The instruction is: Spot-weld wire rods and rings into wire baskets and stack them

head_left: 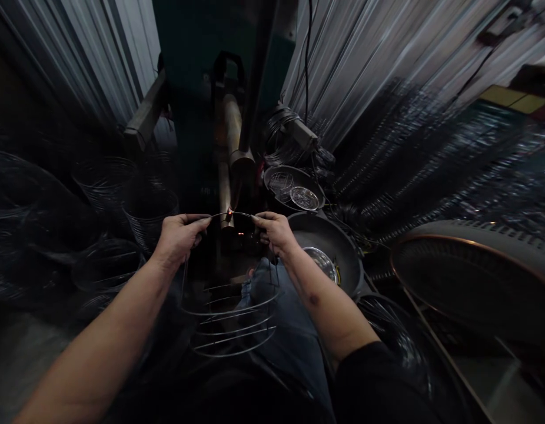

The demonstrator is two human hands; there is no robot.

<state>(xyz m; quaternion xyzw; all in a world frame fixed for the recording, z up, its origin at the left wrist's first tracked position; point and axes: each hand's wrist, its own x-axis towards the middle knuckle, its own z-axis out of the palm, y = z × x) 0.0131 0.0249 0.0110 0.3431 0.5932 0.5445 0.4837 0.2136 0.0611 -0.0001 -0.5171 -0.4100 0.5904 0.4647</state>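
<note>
A round wire basket frame (231,312) hangs over my lap, its upper ring between my two hands. My left hand (178,235) pinches that ring on the left, thumb against fingers. On the right, my right hand (275,231) pinches the same wire. The middle of the ring lies at the tips of a spot welder's electrodes, where a small orange glow shows. The lower electrode arm (225,185) runs back beneath the thicker upper arm (233,126). Lower rings and crossbars of the frame show below my hands.
Stacked wire baskets (105,182) stand at the left. To the right, a grey pan (334,235) and a smaller pan (275,191) hold round wire parts. A large fan (475,282) stands farther right, before long stacks of wire pieces (387,171).
</note>
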